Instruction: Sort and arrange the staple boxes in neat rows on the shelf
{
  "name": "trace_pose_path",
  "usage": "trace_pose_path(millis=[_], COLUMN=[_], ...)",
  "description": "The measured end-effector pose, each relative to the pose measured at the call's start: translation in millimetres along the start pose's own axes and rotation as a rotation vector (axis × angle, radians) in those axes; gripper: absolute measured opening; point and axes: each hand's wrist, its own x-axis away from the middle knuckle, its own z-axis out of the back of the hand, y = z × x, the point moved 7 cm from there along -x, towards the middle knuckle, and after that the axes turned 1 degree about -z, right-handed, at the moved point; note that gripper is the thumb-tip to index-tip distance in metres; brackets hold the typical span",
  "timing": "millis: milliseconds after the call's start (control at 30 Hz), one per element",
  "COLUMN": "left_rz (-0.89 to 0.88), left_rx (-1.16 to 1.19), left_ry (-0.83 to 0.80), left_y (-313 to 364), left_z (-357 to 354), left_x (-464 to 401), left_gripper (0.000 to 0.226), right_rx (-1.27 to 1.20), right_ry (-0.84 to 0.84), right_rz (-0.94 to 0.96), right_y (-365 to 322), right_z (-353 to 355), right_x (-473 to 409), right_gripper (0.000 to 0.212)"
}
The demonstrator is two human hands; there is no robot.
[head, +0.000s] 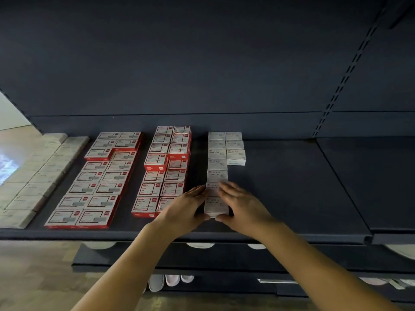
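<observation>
1. Staple boxes in white [217, 163] form a block toward the right of the shelf [292, 187], right of the two red-and-white blocks. Taking the front edge of the shelf as the landmark, the block's left column runs from the back wall nearly to that edge, while its right column [234, 148] stops three boxes deep, well back from the edge.

2. Nearest the front edge sits the front white box [216, 204], last in the long left column. The column's long axis runs straight away from the edge, toward the back wall.

3. On the box's left side is the left hand [188, 209], fingers straight and pressed flat against it, thumb at the front corner. The right hand [241, 206] mirrors it on the right side, fingers extended along the box, thumb tucked at the front face. The box is squeezed between them, with neither hand curled round it.

4. Both hands are equally near; the box lies directly between them. The likely step is squaring this column.

5. Any push should go along the column's axis, away from the front edge; uneven side pressure could skew it.

6. Red-and-white boxes [161, 173] sit just left of the left hand, close enough to be nudged.
</observation>
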Motion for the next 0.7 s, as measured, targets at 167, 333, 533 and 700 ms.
trace_pose_path(millis=[167,333,533,700], left_rz=[-0.001,0.016,-0.037,-0.110], left_rx=[0.012,0.043,0.038,-0.015], left_ry=[0.027,0.036,0.043,0.079], left_y=[2,7,33,39], left_z=[0,-6,-17,-5], left_x=[4,11,6,-8], left_gripper=[0.067,0.068,0.067,0.062], right_rx=[0.045,0.030,-0.014,-0.034], right_ry=[-0.002,-0.004,-0.020,-0.017], right_rz=[-0.004,0.008,-0.062,-0.132], right_y=[-3,-2,19,42], right_z=[-3,-5,-1,16], right_x=[2,11,30,43], right_gripper=[0.070,0.068,0.065,0.078])
